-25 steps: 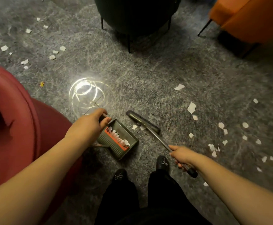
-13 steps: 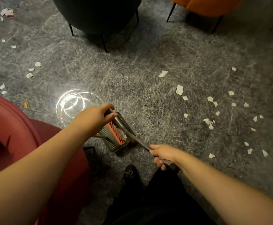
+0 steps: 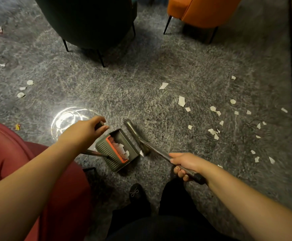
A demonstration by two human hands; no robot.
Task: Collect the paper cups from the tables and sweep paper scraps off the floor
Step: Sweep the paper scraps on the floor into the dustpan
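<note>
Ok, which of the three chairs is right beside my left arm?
The red chair, directly under the left arm. The dark green chair and the orange chair stand farther off, across the floor.

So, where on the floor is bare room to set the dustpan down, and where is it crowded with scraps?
Bare floor lies between the dark chair, the orange chair and the dustpan. Crowded: paper scraps scatter right of the broom; fewer lie far left. The red chair blocks the near left.
</note>
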